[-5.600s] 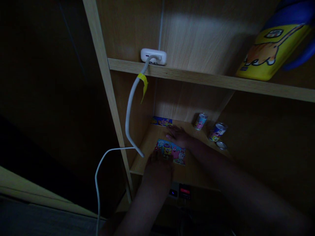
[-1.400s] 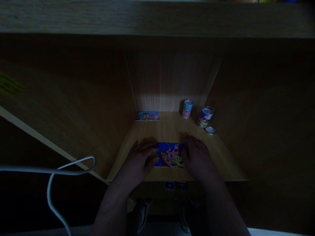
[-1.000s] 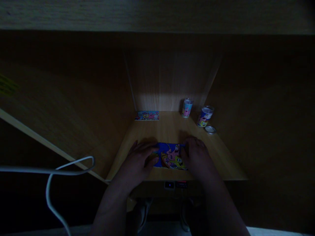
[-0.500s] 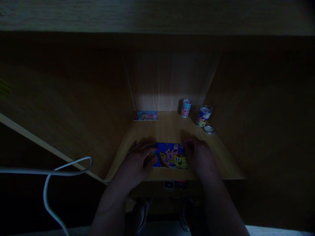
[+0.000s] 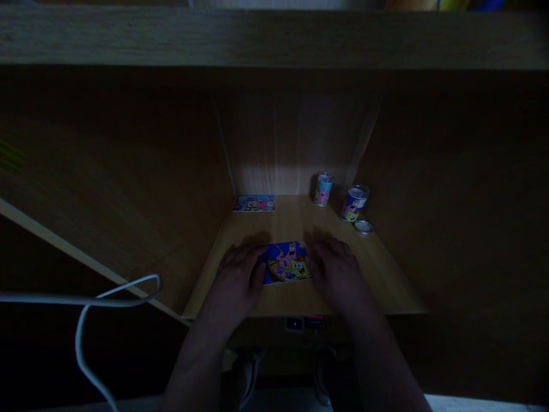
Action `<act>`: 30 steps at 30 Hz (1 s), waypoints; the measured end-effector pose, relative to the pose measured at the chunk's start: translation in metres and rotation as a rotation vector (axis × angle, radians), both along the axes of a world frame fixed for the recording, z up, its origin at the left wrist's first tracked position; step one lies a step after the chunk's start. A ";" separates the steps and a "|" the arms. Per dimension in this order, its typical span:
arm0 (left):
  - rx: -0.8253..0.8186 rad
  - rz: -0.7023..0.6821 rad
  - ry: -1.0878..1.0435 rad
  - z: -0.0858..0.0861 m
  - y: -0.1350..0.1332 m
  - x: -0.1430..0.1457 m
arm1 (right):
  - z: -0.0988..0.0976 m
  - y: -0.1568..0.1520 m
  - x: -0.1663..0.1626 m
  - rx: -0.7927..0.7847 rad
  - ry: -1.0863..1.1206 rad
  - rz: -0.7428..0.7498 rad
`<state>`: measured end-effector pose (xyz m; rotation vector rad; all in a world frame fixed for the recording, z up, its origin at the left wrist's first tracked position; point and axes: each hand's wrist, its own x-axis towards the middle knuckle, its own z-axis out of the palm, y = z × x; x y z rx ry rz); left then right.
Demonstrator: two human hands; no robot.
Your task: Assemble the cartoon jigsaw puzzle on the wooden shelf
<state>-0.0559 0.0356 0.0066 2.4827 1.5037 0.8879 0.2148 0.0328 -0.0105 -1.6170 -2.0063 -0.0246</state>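
A blue cartoon picture, flat and rectangular like a small assembled jigsaw puzzle, lies near the front of the wooden shelf board. It is slightly turned, its right end higher. My left hand has its left end between thumb and fingers. At the right end, my right hand grips the edge, with the fingertips partly hidden in shadow. A second cartoon picture, light blue, rests at the back left. Two printed tins stand at the back right: a light blue tin and a darker blue tin.
A round lid lies beside the darker tin. Side panels and a back panel enclose the shelf, and a thick wooden edge crosses above. A white cable hangs at left. Small dark devices show below the front edge.
The blue picture has shifted left and a little away from me, turning slightly anticlockwise. Both hands have moved with it, the right one inward. The tins, lid and back picture stay put.
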 end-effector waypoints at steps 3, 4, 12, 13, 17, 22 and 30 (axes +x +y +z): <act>0.005 -0.063 0.054 0.002 -0.004 0.008 | 0.001 -0.001 -0.001 -0.009 -0.004 0.030; 0.002 -0.084 0.072 0.003 -0.005 0.012 | 0.001 -0.001 0.000 -0.016 0.001 0.040; -0.054 -0.176 0.140 0.008 -0.018 0.046 | -0.003 0.000 0.001 0.012 -0.001 0.097; -0.062 -0.185 0.144 0.007 -0.019 0.047 | -0.004 0.000 0.001 0.012 -0.005 0.103; -0.094 -0.215 0.141 0.008 -0.020 0.047 | -0.006 0.000 0.002 0.000 -0.004 0.100; -0.092 -0.220 0.126 0.010 -0.021 0.046 | 0.000 0.000 0.001 -0.017 0.040 0.116; -0.093 -0.264 0.106 0.011 -0.022 0.045 | 0.007 0.001 -0.001 -0.068 0.148 0.110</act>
